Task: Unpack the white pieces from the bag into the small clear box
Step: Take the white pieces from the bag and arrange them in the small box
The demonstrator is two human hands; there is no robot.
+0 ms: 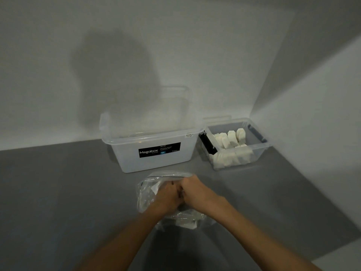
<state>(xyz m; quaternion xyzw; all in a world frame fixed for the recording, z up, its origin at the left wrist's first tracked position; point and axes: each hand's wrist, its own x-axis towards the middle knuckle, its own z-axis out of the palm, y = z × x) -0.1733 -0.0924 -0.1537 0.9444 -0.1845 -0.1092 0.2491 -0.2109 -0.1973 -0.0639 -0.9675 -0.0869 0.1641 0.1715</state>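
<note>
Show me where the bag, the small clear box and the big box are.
bag (pixel 145 199): head view, crumpled left side.
small clear box (pixel 257 153): head view, front wall, right end.
big box (pixel 156 164): head view, front wall under the label.

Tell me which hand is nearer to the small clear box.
Right. The right hand grips the clear plastic bag on the side toward the small clear box; the left hand grips it just beyond, farther away.

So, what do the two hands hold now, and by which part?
The left hand and right hand, side by side, both grip the clear bag by its plastic near the far edge; white pieces sit at its near end.
</note>
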